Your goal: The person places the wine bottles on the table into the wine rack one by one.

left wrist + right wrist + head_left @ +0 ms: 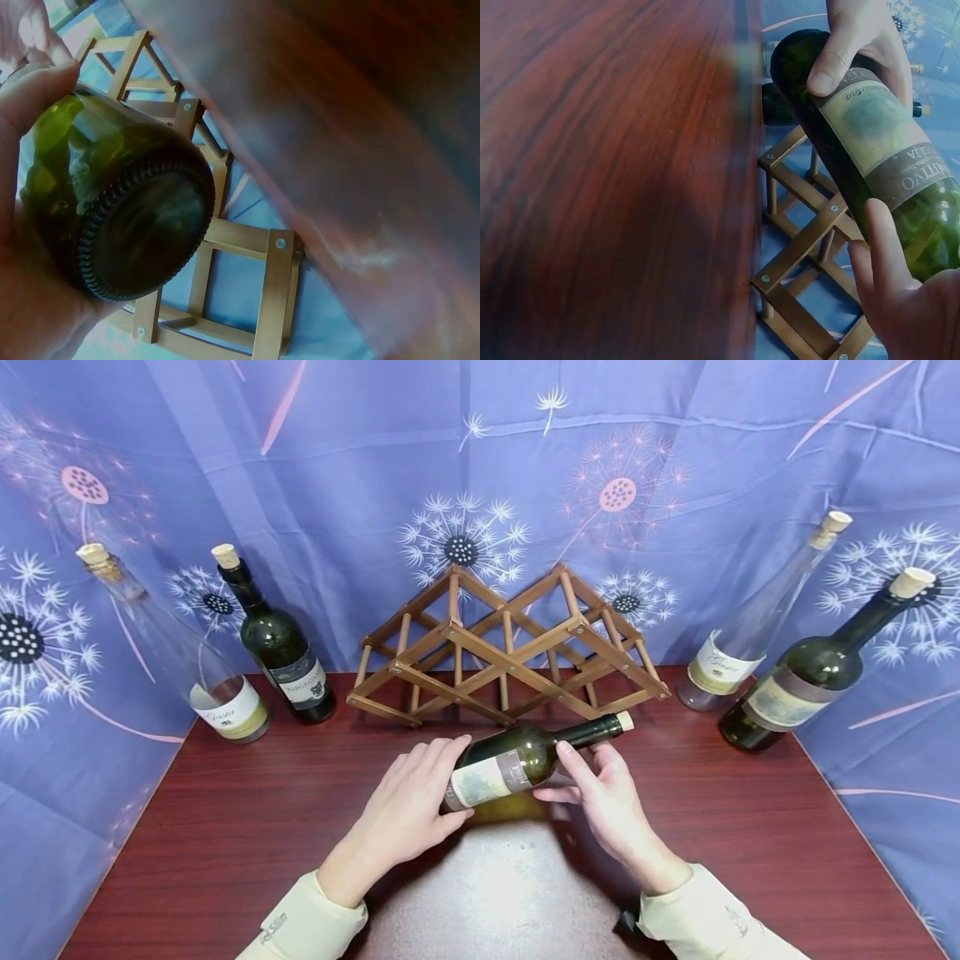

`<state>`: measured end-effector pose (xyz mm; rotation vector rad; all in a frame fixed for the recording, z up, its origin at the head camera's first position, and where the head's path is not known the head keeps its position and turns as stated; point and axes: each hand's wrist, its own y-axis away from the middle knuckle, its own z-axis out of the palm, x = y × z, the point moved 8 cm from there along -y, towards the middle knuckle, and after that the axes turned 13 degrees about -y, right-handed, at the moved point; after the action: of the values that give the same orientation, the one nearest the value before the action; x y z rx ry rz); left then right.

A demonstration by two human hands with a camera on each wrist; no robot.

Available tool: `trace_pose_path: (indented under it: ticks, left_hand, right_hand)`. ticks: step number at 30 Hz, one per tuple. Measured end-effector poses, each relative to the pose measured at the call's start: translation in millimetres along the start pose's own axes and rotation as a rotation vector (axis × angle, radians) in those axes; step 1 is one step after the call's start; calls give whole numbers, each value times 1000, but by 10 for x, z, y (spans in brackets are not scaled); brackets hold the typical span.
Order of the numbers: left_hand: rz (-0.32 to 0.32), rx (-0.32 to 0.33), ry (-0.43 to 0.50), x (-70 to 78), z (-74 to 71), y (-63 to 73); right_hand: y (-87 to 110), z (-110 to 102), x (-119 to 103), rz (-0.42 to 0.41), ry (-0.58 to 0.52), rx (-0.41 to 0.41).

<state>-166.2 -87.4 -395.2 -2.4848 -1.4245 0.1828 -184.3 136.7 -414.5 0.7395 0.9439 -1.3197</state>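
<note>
A dark green wine bottle (536, 753) with a cork and a cream-and-grey label lies tilted between both hands, its neck towards the right. My left hand (408, 802) grips the base end, thumb along the near side and fingers over the top. The ridged underside of the bottle (146, 232) faces the left wrist view. At the shoulder and neck, my right hand (611, 806) holds the bottle with a digit across its front and others behind and below. In the right wrist view its fingers (885, 240) meet the glass just past the label (870, 124).
Behind the bottle stands a wooden lattice wine rack (510, 652) on the red-brown table (262, 835). Two corked bottles, one clear (228, 706) and one dark (288, 652), stand left; another clear bottle (723, 664) and dark bottle (795, 693) stand right. A dandelion-print cloth (337, 460) hangs behind.
</note>
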Motion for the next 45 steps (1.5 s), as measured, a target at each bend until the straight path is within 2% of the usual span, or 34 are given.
trace_pose_path:
  ticks: [18,25,28,35,45]
  left_hand:
    - [-15,25,-29,-163,-71,30]
    - [-21,18,-47,-197,-79,39]
    - [-21,21,-48,-206,-92,46]
    - [-21,22,-52,-218,-114,52]
    - [-12,11,-66,-206,-119,68]
  right_hand:
    - [83,-11,-26,95,178,42]
    - [124,28,-145,72,347,0]
    - [130,48,-219,19,442,-32]
    - [175,129,-471,-235,746,-89]
    - [238,220,-637,-475,942,-170]
